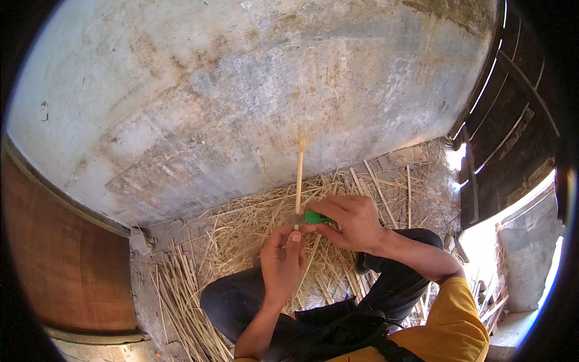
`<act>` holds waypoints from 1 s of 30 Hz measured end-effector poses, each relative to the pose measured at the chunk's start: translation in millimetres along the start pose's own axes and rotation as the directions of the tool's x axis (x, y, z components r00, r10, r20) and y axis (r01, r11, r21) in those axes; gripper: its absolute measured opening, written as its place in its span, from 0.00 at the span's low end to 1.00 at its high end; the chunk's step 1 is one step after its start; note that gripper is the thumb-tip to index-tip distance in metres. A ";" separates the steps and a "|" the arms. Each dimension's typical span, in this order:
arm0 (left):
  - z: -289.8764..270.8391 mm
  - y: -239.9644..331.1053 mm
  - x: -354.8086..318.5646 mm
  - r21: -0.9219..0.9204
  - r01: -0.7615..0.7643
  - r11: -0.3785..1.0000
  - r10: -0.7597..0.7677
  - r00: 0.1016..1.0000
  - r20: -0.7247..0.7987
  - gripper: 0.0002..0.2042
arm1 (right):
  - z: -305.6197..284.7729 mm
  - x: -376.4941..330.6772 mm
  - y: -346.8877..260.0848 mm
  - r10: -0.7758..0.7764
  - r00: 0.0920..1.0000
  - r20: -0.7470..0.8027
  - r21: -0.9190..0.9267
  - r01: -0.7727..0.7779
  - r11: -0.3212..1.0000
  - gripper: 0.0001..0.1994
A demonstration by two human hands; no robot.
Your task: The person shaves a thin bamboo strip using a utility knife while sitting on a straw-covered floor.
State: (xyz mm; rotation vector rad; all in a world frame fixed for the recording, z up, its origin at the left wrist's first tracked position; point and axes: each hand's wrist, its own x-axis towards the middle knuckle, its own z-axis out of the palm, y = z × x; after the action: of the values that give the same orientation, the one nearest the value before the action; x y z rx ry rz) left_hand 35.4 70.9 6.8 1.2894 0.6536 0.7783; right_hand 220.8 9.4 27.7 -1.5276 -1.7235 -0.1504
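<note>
A pale, narrow bamboo strip [299, 181] stands out away from me toward the wall, its near end between the thumb and fingers of my left hand [283, 256]. My right hand [353, 222] is closed round the green handle of a knife [315, 216]. What looks like its thin grey blade lies across the strip, just beyond my left fingertips; it is small and blurred. Both hands are close together above my crossed legs, with the right fingertips almost touching the left ones. The strip's lowest bit shows above my left thumb.
Curly shavings [241, 232] cover the floor before me. A bundle of long thin strips [184, 295] lies at my left, with loose strips at the right. A stained plaster wall [271, 102] rises ahead. Brown wooden panel [66, 253] at left, dark slatted boards [506, 133] at right.
</note>
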 end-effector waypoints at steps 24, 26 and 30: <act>1.4 3.5 -2.0 0.018 -0.015 1.000 0.015 1.000 0.019 0.12 | -1.1 2.7 -2.9 -0.022 0.999 -0.024 -0.034 0.021 0.999 0.17; 1.4 4.7 -2.7 0.017 -0.006 1.000 0.006 1.000 0.023 0.12 | -2.0 5.2 0.3 -0.001 0.999 -0.052 -0.060 -0.003 0.998 0.19; 1.8 4.9 -3.2 0.064 0.002 0.998 -0.002 1.000 0.007 0.12 | -3.6 6.7 1.0 0.002 0.999 -0.053 -0.080 -0.006 0.997 0.18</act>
State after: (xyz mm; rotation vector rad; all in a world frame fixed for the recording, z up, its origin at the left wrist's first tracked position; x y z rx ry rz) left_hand 34.2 67.7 11.9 1.3490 0.6789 0.7564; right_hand 223.8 12.9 33.9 -1.5713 -1.6904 -0.2584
